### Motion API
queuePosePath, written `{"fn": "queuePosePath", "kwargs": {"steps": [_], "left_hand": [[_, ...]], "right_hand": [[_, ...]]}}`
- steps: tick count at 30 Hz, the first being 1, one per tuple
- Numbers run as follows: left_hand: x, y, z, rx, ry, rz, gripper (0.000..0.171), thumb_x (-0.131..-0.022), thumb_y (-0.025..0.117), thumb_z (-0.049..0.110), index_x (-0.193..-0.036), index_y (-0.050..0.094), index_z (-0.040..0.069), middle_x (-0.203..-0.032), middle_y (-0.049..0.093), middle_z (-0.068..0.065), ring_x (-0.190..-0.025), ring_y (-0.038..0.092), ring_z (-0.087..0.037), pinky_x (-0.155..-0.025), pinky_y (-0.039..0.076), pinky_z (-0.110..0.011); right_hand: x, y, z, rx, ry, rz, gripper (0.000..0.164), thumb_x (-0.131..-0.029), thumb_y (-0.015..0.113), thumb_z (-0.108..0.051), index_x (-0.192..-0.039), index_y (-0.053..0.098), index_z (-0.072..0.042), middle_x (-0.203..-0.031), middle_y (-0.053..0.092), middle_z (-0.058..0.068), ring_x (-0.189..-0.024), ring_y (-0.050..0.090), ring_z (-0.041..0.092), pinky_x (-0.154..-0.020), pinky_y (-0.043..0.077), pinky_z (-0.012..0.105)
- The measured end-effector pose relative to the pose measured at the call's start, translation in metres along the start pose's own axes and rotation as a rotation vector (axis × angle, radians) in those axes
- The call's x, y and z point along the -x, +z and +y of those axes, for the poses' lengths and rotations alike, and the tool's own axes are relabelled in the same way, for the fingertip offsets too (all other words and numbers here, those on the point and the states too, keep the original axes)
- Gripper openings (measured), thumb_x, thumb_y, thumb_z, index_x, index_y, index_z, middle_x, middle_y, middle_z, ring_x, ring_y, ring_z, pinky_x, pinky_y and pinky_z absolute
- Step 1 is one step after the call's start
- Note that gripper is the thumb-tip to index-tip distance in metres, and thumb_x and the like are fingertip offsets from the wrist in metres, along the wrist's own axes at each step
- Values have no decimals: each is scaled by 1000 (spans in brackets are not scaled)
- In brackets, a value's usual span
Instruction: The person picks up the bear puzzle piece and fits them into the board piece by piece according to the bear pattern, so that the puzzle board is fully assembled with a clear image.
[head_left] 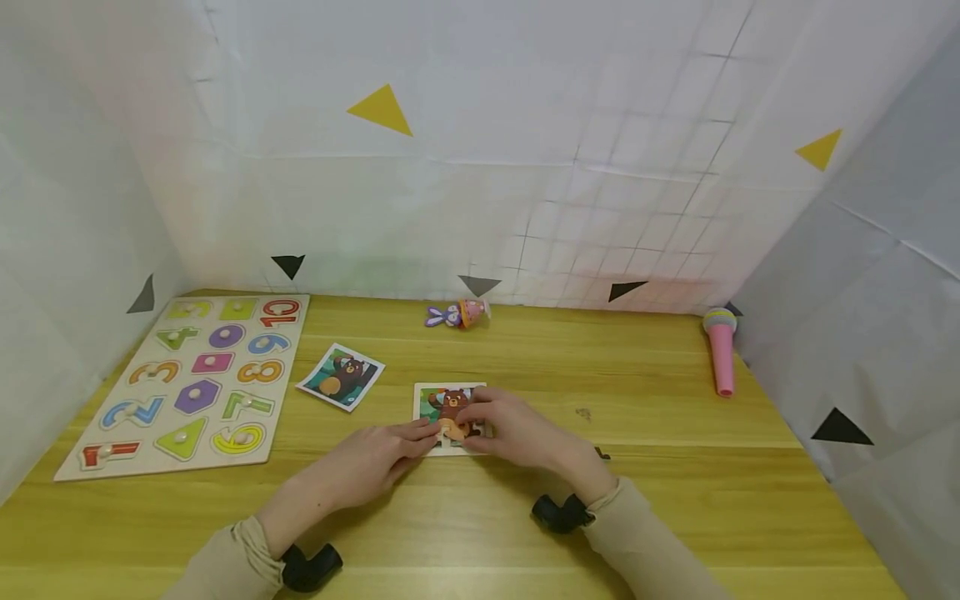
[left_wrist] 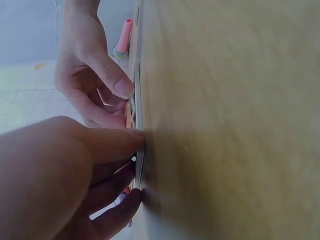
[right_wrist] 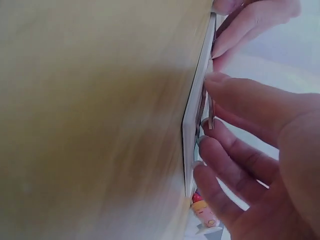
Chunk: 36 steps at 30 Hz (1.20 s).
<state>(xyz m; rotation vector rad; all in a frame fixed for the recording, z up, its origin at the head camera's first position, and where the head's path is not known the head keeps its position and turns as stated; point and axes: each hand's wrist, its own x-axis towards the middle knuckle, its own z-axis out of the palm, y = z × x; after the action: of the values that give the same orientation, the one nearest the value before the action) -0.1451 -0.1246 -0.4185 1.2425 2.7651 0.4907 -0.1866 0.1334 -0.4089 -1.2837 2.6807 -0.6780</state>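
Note:
A small bear jigsaw puzzle (head_left: 425, 398) lies in its pale frame at the middle of the table. My right hand (head_left: 517, 427) is over its right side, pinching a thin puzzle piece (right_wrist: 211, 117) between thumb and fingers. That piece is tilted up from the board in the right wrist view. My left hand (head_left: 367, 462) rests at the puzzle's lower left, its fairly straight fingertips touching the frame edge. Fingers hide part of the picture. To the left lies a card (head_left: 343, 377) with the same bear printed on it.
A wooden number and shape peg board (head_left: 168, 392) covers the table's left side. At the back lies a small bunny toy (head_left: 457, 314). A pink toy microphone (head_left: 722, 350) is at the right edge. White sheeting (head_left: 480, 208) stands behind the table.

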Motion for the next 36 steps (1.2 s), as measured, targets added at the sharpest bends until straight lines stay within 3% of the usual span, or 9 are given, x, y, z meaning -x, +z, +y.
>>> {"fn": "queuePosePath", "kwargs": {"steps": [8, 15, 22, 27, 36], "left_hand": [[-1, 1, 0, 59, -25, 11, 43, -102, 59, 17, -143, 56, 8, -148, 53, -8, -129, 57, -27, -101, 51, -45], [-1, 0, 1, 76, -47, -3, 46, -102, 58, 19, -147, 52, 11, -148, 52, -11, -114, 67, -28, -98, 53, -45], [0, 3, 2, 15, -32, 8, 44, -103, 57, 22, -146, 54, 12, -147, 54, -8, -119, 64, -27, -98, 53, -45], [1, 3, 2, 30, -40, 10, 45, -103, 57, 22, -147, 52, 13, -148, 53, -8, -121, 63, -27, -99, 53, -45], [2, 3, 2, 29, -38, 12, 47, -104, 56, 23, -149, 49, 14, -149, 51, -10, -99, 71, -27, -95, 55, -44]], "right_hand": [[-1, 4, 1, -30, -19, 12, 21, -93, 73, -23, -113, 73, -15, -102, 58, 1, -85, 54, 17, -75, 46, 25], [0, 7, 1, -62, -13, 18, 21, -95, 70, -24, -114, 73, -16, -102, 57, 1, -84, 53, 18, -74, 46, 24], [0, 9, 3, -58, -25, 43, 22, -95, 70, -24, -115, 73, -14, -104, 59, 2, -82, 54, 18, -73, 46, 23], [0, 9, 2, -32, -44, 55, 23, -95, 70, -25, -113, 72, -12, -102, 59, 4, -81, 55, 17, -71, 47, 23], [-2, 14, 0, 13, -52, 85, 19, -94, 71, -26, -109, 73, -13, -102, 61, 1, -80, 56, 12, -72, 49, 22]]}}
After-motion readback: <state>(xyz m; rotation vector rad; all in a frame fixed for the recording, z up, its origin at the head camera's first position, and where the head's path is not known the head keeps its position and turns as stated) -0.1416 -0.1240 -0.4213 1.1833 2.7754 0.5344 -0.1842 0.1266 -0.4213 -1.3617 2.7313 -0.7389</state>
